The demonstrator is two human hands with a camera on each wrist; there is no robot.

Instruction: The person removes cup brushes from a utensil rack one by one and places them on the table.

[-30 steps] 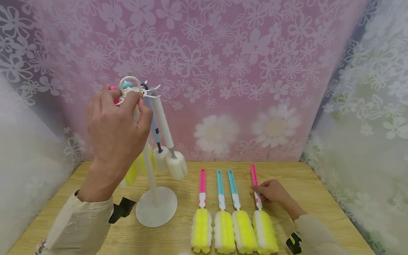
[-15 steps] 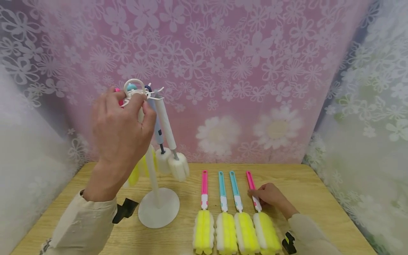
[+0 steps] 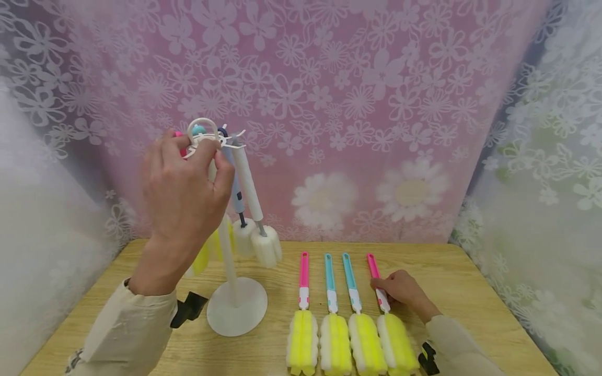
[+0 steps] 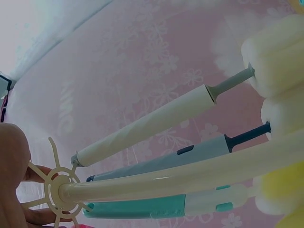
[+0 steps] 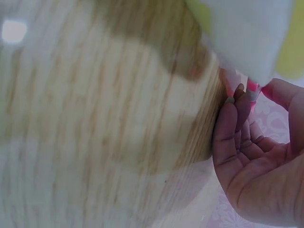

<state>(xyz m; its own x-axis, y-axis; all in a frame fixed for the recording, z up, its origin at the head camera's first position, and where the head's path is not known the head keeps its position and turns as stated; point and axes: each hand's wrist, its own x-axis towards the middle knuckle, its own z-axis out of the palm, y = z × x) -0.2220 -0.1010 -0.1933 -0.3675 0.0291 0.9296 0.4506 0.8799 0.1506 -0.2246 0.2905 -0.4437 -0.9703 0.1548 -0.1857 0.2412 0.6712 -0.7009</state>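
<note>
My left hand (image 3: 183,193) grips the hooked top of a white brush stand (image 3: 237,313), close to its loop. From the hooks hang a white-handled sponge brush (image 3: 249,183), a blue-grey one (image 4: 190,156) and a teal-handled one (image 4: 142,207); pink handle ends are partly hidden behind the hand. My right hand (image 3: 406,292) pinches a pink-handled sponge brush (image 3: 397,344) where the handle turns white. That brush lies at the right end of a row, its yellow and white sponge toward me. In the right wrist view, the fingers rest low against the wooden table (image 5: 109,123).
Left of the held brush lie two blue-handled brushes, one (image 3: 368,344) beside it and another (image 3: 336,342), then a pink-handled one (image 3: 302,342). A pink floral curtain (image 3: 324,104) hangs behind the table, with pale curtains at both sides.
The right hand has drawn the pink-handled brush slightly left and toward me, so its handle end lines up with the neighbouring ones. The left hand keeps its grip; the whole view has shifted slightly.
</note>
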